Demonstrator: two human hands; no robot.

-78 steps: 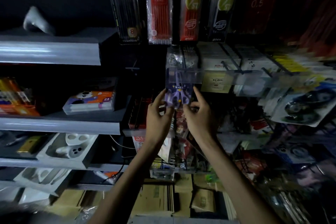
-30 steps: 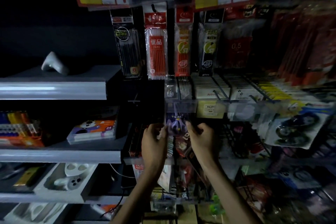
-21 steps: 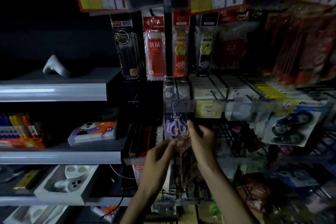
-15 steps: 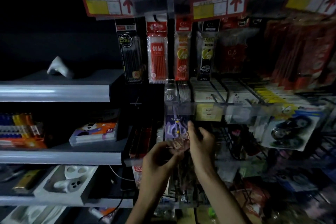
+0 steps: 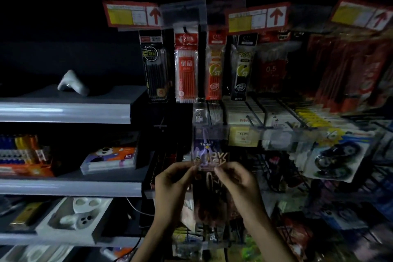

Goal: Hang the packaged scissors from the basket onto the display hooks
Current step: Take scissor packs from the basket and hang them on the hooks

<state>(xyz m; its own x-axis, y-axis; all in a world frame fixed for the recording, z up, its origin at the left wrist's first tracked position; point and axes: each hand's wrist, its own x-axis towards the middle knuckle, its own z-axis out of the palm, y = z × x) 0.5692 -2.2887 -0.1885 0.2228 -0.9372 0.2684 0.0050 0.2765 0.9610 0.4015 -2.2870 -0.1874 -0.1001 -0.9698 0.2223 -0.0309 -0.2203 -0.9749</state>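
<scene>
At the frame's centre I had my left hand (image 5: pixel 173 181) and right hand (image 5: pixel 237 179) each pinching a bottom corner of the purple scissors pack (image 5: pixel 209 154), upright just below the clear price strip (image 5: pixel 234 133)

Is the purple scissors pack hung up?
Hung: purple scissors pack dangles upright under the clear strip; left hand and right hand pinch a second pack.

Held scissors pack (image 5: pixel 209 178) dark, indistinct, hook hidden behind clear label strip (image 5: pixel 212 133), red packs (image 5: pixel 348 64) smeared
</scene>
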